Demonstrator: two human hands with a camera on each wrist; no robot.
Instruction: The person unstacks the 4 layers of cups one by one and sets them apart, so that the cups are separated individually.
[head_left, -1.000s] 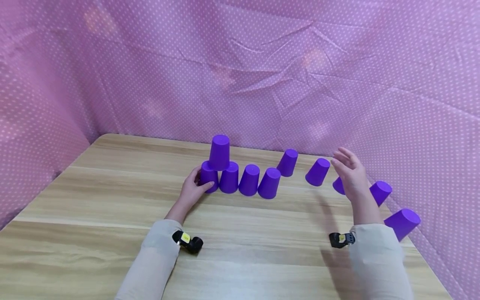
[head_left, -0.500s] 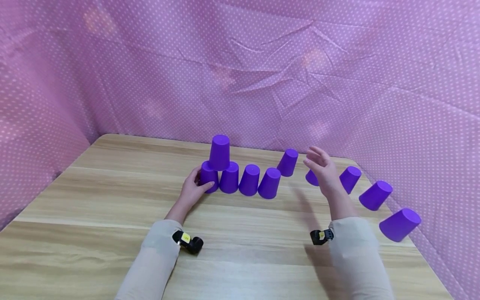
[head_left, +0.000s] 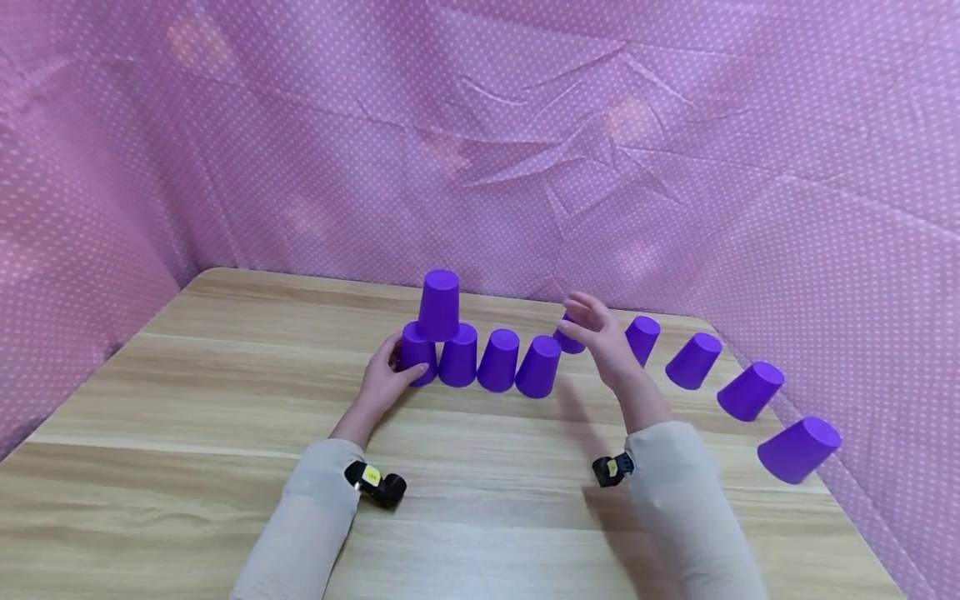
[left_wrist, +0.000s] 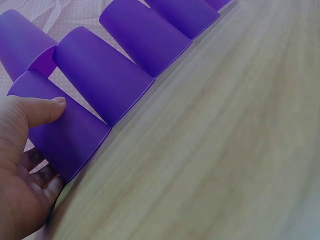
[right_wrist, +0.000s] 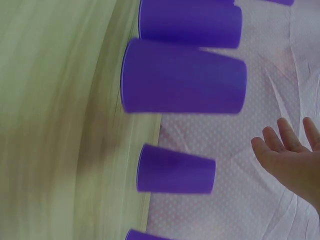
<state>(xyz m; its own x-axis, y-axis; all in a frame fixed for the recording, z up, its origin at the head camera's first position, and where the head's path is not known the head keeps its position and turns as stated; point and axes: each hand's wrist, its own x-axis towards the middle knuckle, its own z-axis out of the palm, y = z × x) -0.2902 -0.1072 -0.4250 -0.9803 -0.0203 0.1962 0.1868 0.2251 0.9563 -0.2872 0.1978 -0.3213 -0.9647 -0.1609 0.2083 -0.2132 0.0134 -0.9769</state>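
My left hand (head_left: 382,385) grips the leftmost purple plastic cup (head_left: 417,348) of a row, thumb (left_wrist: 42,110) across its near side and fingers round the far side. All the cups stand upside down. On top of the gripped cup and its neighbour (head_left: 457,358) rests a raised cup (head_left: 438,307). Two more row cups, a third (head_left: 497,362) and a right-end cup (head_left: 538,368), stand alongside. My right hand (head_left: 611,350) is in the air with fingers spread and holds nothing. In the head view it overlaps a cup (head_left: 567,343) behind the row, partly hiding it.
A slanting line of cups runs along the table's right side, from a partly covered cup (head_left: 645,335) to the nearest one (head_left: 798,450). The wood-grain table (head_left: 187,467) ends at a pink dotted cloth (head_left: 480,150) behind and at both sides.
My right hand has moved left past the slanting line of cups, from beside the second cup to the back one. My left hand has stayed on its cup, and the cups have not moved.
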